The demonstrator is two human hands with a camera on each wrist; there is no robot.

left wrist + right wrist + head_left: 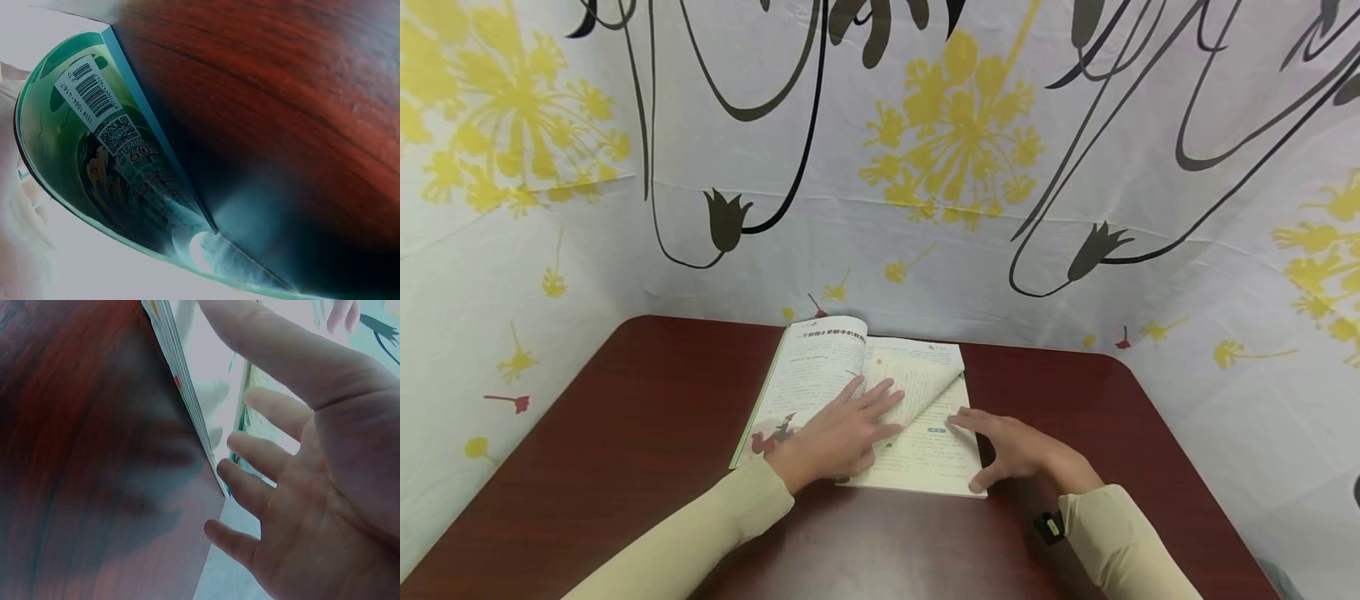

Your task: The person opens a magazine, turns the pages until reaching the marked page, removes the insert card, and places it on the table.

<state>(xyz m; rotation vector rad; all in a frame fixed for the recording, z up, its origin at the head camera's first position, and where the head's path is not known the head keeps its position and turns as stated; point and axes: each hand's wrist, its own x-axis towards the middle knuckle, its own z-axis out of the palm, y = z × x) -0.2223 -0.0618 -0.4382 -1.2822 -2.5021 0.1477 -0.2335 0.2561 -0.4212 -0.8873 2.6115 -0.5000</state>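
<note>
An open magazine (808,375) lies on the table, its left side bowed upward. My left hand (838,433) rests on it near the spine, fingers spread and fairly straight over a partly turned page (917,383) whose corner is folded over. In the left wrist view the green back cover (69,125) lifts off the table, showing a barcode; that hand's fingers are not clear there. At the magazine's right edge is my right hand (1022,450), thumb and fingers apart. The right wrist view shows this hand (300,475) with loosely bent fingers beside the page stack (181,387), gripping nothing.
The dark red wooden table (625,433) extends on both sides of the magazine. Behind it hangs a white cloth (820,267) with yellow and grey flower prints. A black band (1049,527) sits on the right wrist by the cuff.
</note>
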